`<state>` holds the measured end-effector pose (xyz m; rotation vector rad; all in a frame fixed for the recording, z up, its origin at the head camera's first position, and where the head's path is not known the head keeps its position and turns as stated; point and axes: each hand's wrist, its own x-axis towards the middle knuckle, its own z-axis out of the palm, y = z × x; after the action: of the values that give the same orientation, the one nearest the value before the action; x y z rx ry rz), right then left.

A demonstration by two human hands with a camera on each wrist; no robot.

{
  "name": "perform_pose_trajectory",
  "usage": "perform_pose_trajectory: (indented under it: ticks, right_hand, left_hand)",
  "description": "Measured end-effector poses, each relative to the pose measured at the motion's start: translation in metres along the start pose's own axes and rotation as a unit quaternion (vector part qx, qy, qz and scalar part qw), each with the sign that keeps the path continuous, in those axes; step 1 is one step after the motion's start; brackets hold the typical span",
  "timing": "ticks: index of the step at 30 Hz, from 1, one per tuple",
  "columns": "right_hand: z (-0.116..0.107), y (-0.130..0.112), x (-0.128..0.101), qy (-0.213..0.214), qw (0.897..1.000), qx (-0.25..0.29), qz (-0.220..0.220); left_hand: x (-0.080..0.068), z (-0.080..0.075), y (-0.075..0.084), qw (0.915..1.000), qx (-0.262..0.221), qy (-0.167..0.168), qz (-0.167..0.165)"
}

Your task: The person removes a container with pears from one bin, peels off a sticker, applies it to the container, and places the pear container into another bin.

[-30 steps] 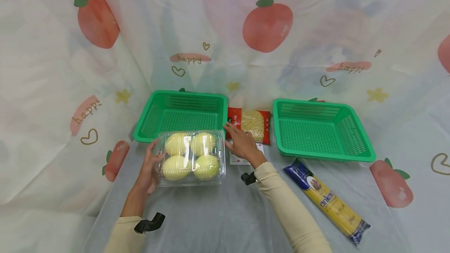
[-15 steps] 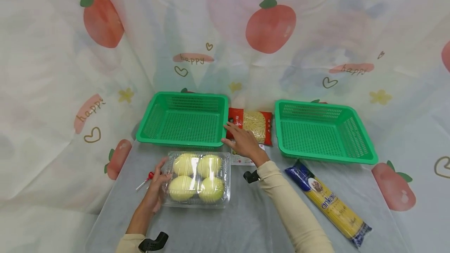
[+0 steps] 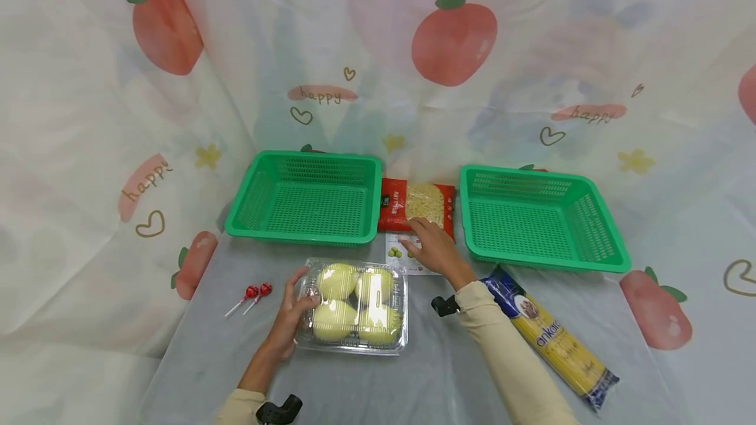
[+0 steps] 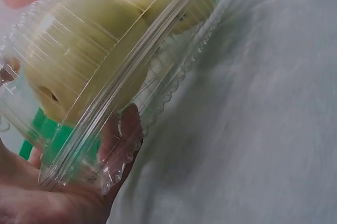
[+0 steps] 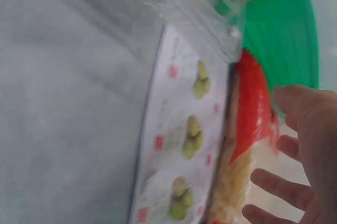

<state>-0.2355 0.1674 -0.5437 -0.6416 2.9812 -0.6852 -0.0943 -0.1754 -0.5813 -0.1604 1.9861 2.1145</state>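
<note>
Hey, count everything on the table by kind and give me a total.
Green baskets: 2
Clear box of pears: 1
Red noodle packet: 1
Spaghetti packet: 1
Lollipops: 2
Printed card: 1
Total: 8

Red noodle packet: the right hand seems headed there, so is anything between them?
Nothing visible. The right hand hovers over the printed card, fingertips at the red noodle packet, fingers spread.

Left hand (image 3: 287, 322) grips clear fruit box (image 3: 354, 307); right hand (image 3: 435, 249) over noodle packet (image 3: 417, 205).
</note>
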Motion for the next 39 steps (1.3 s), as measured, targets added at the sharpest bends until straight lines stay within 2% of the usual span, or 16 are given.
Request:
perform_pose_trajectory:
  ticks: [4,10,15,17,22,25,27,29,32,36,39]
  right_hand:
    - [0.004,0.010,-0.013,-0.007,1.000,-0.014,0.012]
    - [0.009,0.024,-0.027,-0.026,0.998,-0.040,0.047]
    - [0.010,0.035,-0.032,-0.023,0.995,-0.057,0.072]
    - [0.011,0.038,-0.032,-0.030,0.995,-0.055,0.081]
    - [0.014,0.044,-0.031,-0.046,0.993,-0.034,0.103]
    - [0.015,0.045,-0.030,-0.046,0.993,-0.021,0.109]
    - [0.016,0.045,-0.030,-0.044,0.993,-0.017,0.111]
    - [0.016,0.044,-0.031,-0.044,0.992,-0.015,0.114]
    - [0.015,0.043,-0.031,-0.040,0.992,-0.016,0.122]
    - [0.013,0.040,-0.033,-0.032,0.992,-0.017,0.124]
    - [0.012,0.039,-0.033,-0.028,0.992,-0.019,0.123]
  left_hand:
    - [0.004,0.011,-0.001,0.9999,0.003,-0.015,-0.002]
    - [0.009,0.025,-0.005,0.9999,0.005,-0.015,-0.001]
    - [0.013,0.032,-0.009,0.9975,0.070,-0.004,0.001]
    - [0.015,0.032,-0.008,0.9943,0.106,-0.005,0.009]
    - [0.016,0.027,-0.001,0.9841,0.174,-0.033,0.007]
    - [0.016,0.024,0.003,0.9733,0.225,-0.046,0.006]
    - [0.016,0.024,0.005,0.9610,0.273,-0.043,0.010]
    - [0.015,0.025,0.006,0.9491,0.312,-0.035,0.024]
    - [0.015,0.028,0.008,0.9375,0.344,-0.019,0.049]
    - [0.017,0.035,0.013,0.9424,0.319,-0.005,0.101]
    - [0.023,0.042,0.017,0.9464,0.292,-0.007,0.139]
